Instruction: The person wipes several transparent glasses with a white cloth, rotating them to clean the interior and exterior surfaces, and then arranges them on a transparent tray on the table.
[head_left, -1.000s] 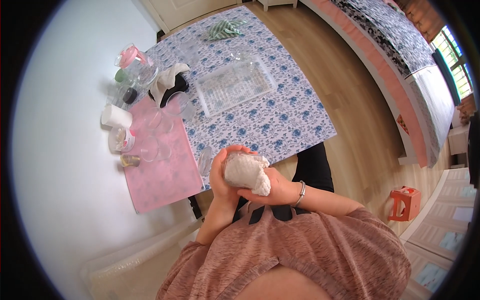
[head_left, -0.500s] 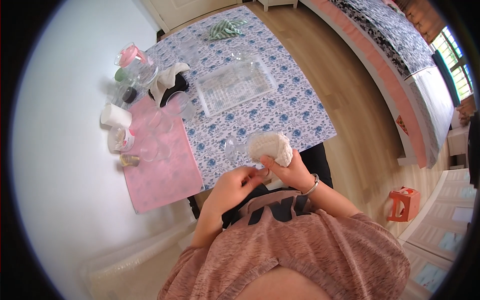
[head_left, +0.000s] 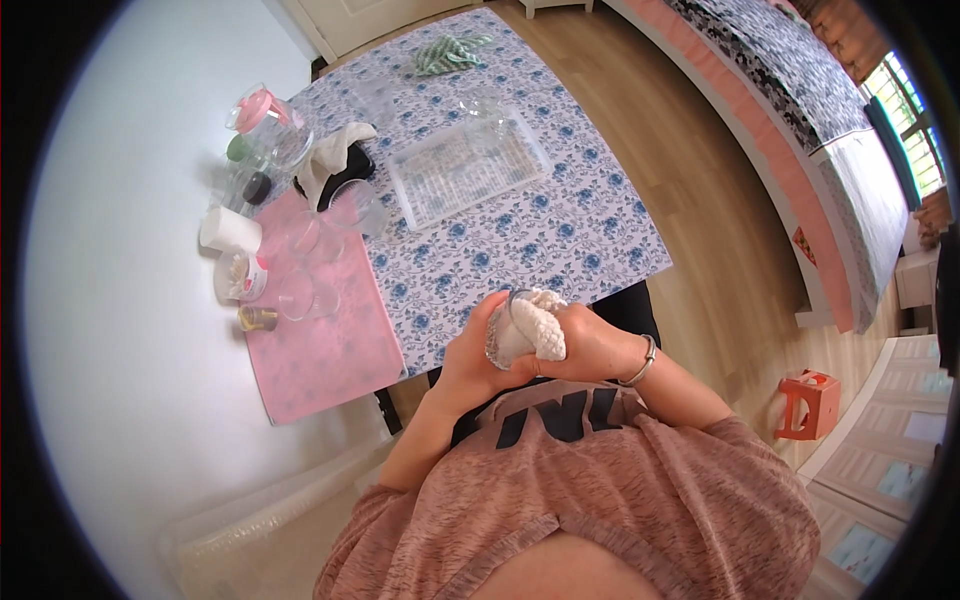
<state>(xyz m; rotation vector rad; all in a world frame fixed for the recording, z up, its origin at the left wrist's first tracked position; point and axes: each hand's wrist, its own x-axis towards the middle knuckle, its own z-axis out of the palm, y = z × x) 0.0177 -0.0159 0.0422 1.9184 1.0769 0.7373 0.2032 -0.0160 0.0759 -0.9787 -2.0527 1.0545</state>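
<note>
Close to my body, just off the table's near edge, both hands are around a clear glass [head_left: 494, 343]. My left hand [head_left: 467, 362] is wrapped round the glass from the left side. A cream, knobbly cloth [head_left: 538, 330] is bunched in and over the glass's mouth. My right hand [head_left: 592, 348] grips that cloth, its thumb pressed toward the rim. The glass's stem and foot are hidden behind my left hand.
A flowered tablecloth [head_left: 440, 285] covers the table. On it are a white tray [head_left: 470, 178], clear glasses [head_left: 310, 293] on a pink mat [head_left: 335, 370], a pink-lidded pitcher [head_left: 260, 110] and a green checked cloth [head_left: 450, 55]. An orange stool [head_left: 808, 405] stands right.
The glass lay sideways in my right hand, foot to the left. It is now turned with its mouth up toward me, and my left hand has closed round it.
</note>
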